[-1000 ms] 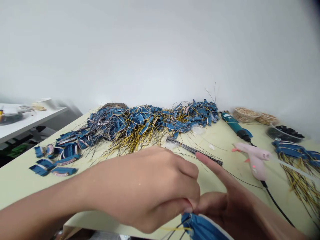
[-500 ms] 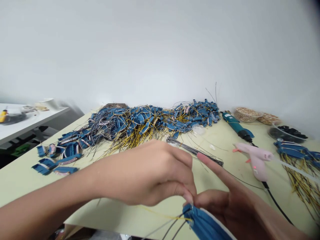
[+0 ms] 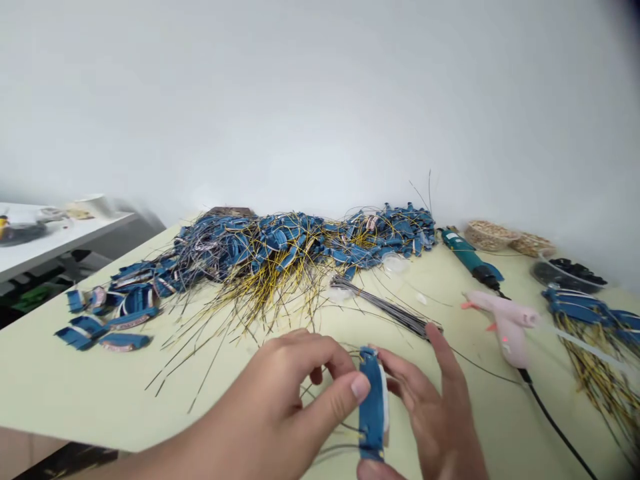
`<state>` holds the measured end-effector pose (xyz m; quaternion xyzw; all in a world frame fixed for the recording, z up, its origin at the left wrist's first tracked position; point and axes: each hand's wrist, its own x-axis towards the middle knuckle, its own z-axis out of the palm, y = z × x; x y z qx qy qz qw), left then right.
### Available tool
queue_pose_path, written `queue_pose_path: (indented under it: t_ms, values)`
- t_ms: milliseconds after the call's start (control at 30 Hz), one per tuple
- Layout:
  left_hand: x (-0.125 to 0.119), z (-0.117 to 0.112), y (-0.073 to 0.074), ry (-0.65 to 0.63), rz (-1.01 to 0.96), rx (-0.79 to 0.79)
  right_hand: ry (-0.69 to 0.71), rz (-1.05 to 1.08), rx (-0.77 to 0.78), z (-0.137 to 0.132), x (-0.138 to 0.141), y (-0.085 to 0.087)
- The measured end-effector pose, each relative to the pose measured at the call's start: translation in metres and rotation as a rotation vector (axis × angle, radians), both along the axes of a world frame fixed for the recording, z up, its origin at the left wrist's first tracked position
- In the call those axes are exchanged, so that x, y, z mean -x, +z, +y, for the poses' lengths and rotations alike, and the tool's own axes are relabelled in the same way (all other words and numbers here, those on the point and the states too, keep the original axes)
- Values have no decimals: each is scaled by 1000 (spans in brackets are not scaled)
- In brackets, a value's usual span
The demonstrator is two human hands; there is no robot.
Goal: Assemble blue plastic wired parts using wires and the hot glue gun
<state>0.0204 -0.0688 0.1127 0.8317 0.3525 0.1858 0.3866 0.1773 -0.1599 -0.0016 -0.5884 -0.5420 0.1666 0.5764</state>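
Note:
A slim blue plastic piece with wires (image 3: 371, 410) is held upright in front of me, low in the view. A white strip runs along its right side, and dark wires leave it to the left. My left hand (image 3: 295, 407) presses its thumb on the face of the piece, with the fingers bent behind the wires. My right hand (image 3: 435, 413) grips it at both ends, a finger at the top and the thumb at the bottom; the index finger sticks up free. Beyond the hands lies a bundle of grey wires (image 3: 390, 310).
A heap of similar wired blue pieces (image 3: 280, 243) stretches along the wall. Several loose ones (image 3: 125, 342) lie at left. On the right are a pink glue gun (image 3: 507, 323) with its cord, a teal power tool (image 3: 465, 253), tubs of small parts (image 3: 490, 235) and more wired pieces (image 3: 580, 307).
The blue piece has moved up and left and turned from slanting to upright. My left hand has drawn back and lower, its thumb now on the piece's face.

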Motion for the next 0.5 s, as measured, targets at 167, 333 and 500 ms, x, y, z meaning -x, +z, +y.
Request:
queue_pose_path:
  t_ms: [167, 333, 500]
  values:
    - [-4, -7, -19, 126, 104, 185, -266, -228, -40, -3, 14, -33]
    - [-9, -7, -37, 125, 14, 348, -323, -292, -85, 2, 19, -50]
    - [-12, 5, -50, 78, 150, 119, -366, -279, -100, 5, 27, -45]
